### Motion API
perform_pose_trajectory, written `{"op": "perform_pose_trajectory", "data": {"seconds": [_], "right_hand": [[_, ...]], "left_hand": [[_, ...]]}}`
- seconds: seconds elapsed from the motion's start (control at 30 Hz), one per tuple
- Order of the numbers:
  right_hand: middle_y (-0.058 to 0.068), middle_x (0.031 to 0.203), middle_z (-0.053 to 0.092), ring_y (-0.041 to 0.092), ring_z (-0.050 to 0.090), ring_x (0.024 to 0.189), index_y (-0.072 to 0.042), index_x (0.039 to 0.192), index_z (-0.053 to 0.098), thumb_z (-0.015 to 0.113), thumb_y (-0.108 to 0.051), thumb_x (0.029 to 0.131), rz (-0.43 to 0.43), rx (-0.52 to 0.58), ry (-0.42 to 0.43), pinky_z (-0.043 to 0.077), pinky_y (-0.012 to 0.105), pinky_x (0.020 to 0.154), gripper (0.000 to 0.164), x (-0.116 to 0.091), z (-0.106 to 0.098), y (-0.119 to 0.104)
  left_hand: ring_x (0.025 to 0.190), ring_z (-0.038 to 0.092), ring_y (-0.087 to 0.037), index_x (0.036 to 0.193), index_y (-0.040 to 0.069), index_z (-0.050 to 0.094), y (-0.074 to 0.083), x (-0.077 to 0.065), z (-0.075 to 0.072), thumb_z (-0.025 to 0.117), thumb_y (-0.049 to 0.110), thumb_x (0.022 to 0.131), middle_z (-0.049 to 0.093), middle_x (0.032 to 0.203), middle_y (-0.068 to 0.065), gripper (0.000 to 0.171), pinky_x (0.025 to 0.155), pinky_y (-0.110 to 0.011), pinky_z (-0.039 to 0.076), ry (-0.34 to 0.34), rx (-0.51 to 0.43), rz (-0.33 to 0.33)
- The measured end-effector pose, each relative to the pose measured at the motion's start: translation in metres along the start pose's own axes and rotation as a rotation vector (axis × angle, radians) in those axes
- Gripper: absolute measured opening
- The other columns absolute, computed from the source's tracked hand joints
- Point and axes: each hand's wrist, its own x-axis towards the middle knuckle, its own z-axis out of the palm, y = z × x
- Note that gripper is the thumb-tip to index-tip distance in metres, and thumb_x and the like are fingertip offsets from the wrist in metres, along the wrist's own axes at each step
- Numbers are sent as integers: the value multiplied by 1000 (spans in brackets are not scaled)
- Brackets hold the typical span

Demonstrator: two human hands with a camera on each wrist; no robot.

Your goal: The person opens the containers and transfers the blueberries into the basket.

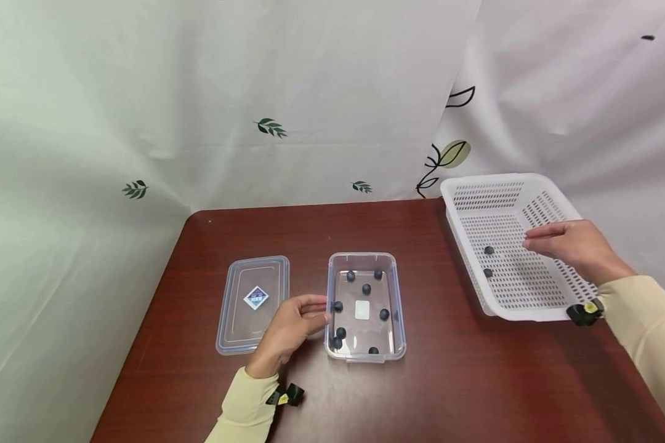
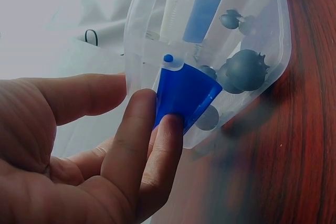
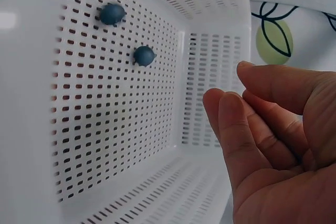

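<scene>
A clear plastic food container [image 1: 400, 332] holds several blueberries [image 1: 366, 288] on its floor. At its left side my left hand [image 1: 292, 326] grips the wall; in the left wrist view, fingertips meet the blue latch [image 2: 181, 98]. My right hand [image 1: 579, 246] hovers over the right part of a white perforated basket [image 1: 523, 314], nothing between its loosely bent fingers. Two blueberries lie apart on the basket floor, a nearer blueberry [image 1: 488, 272] and a farther blueberry [image 1: 489, 250]. The right wrist view shows the same pair beyond the fingertips [image 3: 231, 106].
The container's clear lid [image 1: 238, 326], with a blue and white label, lies flat left of my left hand. Everything stands on a dark red wooden table [image 1: 421, 394]. A pale curtain [image 1: 321, 92] with leaf prints hangs along the back and sides.
</scene>
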Motion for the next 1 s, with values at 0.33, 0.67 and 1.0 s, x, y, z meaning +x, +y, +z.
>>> {"op": "perform_pose_trajectory", "data": {"seconds": [0.33, 0.67, 1.0], "right_hand": [[-8, 121, 77, -8, 56, 99, -14, 138, 71, 77, -63, 90, -50, -11, -13, 45, 29, 85, 69, -6, -2, -37], [-5, 103, 83, -11, 68, 89, -12, 128, 77, 86, -43, 89, -196, 81, -27, 49, 12, 78, 50, -24, 32, -113], [3, 102, 83, 17, 77, 92, -11, 114, 82, 86, -21, 88, -407, 108, -188, 59, 27, 78, 28, -25, 103, -177]], "left_hand": [[117, 72, -37, 131, -12, 65, -1, 0, 0, 73, -2, 92, 70, 128, -32, 40, 85, -22, 58, 6, -31, -2], [115, 73, -37, 130, -12, 65, -2, 5, 2, 72, -5, 92, 71, 127, -32, 39, 87, -23, 59, 17, -18, 2], [116, 72, -39, 130, -13, 65, -2, 5, 3, 72, -5, 92, 70, 126, -33, 40, 85, -21, 59, 19, -28, -6]]}}
